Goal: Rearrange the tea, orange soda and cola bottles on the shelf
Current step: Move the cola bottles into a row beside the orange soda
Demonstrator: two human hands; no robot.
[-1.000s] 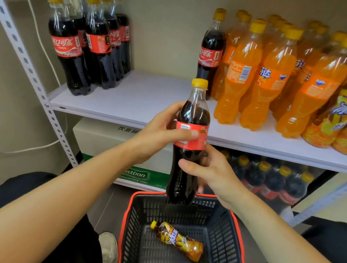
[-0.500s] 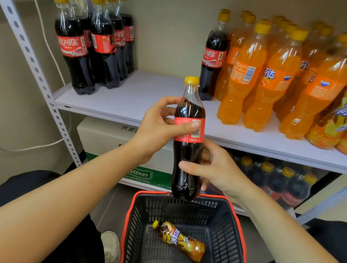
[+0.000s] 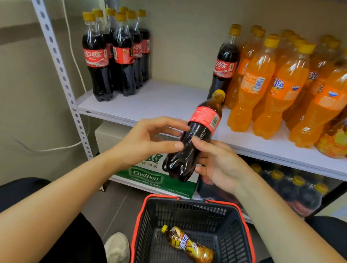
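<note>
Between left hand point(image 3: 147, 143) and right hand point(image 3: 222, 168): one tilted cola bottle point(image 3: 203, 121).

The person wears black trousers point(image 3: 24, 209), seen over both knees, and one pale off-white shoe point(image 3: 117, 253). Both forearms point(image 3: 52, 203) are bare.

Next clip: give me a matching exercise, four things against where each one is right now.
1 tilted cola bottle
2 lying tea bottle
3 Cestbon box
4 orange soda bottles

A below the white shelf
B in the basket
C standing on the white shelf
D gripped by left hand and right hand

Pairs: 1-D, 2-B, 3-A, 4-C
</note>
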